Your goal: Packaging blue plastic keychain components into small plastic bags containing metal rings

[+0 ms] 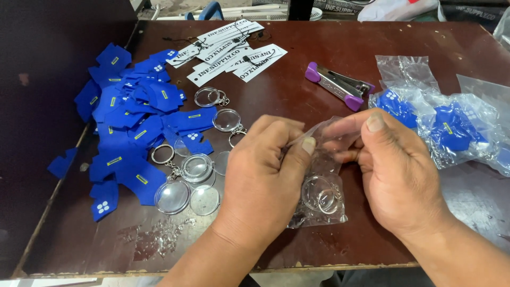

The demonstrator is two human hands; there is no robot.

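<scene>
Our left hand (265, 170) and right hand (396, 167) pinch a clear bag (319, 180) holding a keyring (321, 194), above the table (297, 90), near blue cutouts (133, 122) and a stapler (338, 85).

Your brown wooden table (329, 64) carries: heap of blue felt cut-outs (133, 122) at your left; clear round keychain cases (194, 178) with metal rings just beside heap; white printed tags (228, 48) with black strings at far edge; purple-and-metal stapler (340, 85) right of tags; filled clear bags with blue pieces (451, 127) at your right.
</scene>
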